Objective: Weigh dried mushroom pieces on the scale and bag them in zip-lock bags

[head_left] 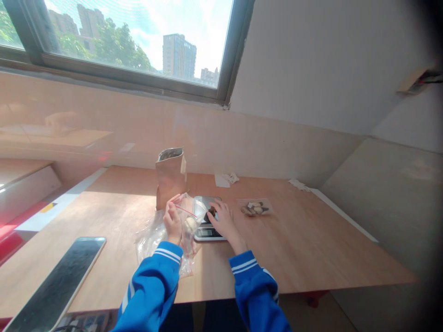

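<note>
My left hand (172, 222) is closed on the edge of a clear zip bag (187, 206), which has a red seal line. Pale round pieces (190, 225) show inside the bag. Over a small digital scale (209, 235) reaches my right hand (223, 219), its fingers bent around a dark brown piece (211, 212) above the weighing plate. What exactly that piece is, I cannot make out. The bag's mouth faces the scale, close to my right fingertips. Several more clear zip bags (150, 242) lie on the table under and beside my left hand.
Behind my left hand a brown paper pouch (171, 180) stands upright with its top open. To the right of the scale lies a clear bag of pale and dark pieces (256, 207). A large phone or tablet (65, 276) rests at the left. Crumpled paper (230, 178) lies by the wall.
</note>
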